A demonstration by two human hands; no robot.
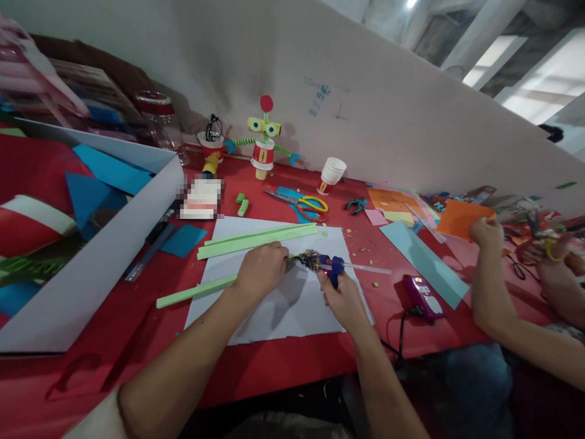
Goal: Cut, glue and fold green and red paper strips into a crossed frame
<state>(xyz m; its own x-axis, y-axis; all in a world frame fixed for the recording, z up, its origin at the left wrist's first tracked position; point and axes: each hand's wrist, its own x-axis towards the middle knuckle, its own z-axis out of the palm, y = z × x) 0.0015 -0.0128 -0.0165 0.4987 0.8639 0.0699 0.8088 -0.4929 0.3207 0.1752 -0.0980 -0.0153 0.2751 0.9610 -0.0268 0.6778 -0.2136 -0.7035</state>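
In my right hand (340, 296) is a blue hot glue gun (337, 264), its clear glue stick (368, 269) poking out the back and a small red light showing. The dirty, crusted nozzle points left, at the fingertips of my left hand (265, 268). Those fingers are pinched on a light green paper strip (196, 293), whose long end runs out to the left; its tip by the nozzle is mostly hidden. Beneath both hands lies white paper (274, 320). More green strips (260, 239) rest along its upper part.
Behind stand a paper-cup figure (263, 155) and stacked cups (331, 174). Scissors (306, 204), pliers (356, 205) and folded green pieces (243, 206) lie nearby. A white box (137, 213) borders the left; a purple corded device (424, 297) sits right. Another person's hand (487, 231) holds orange paper.
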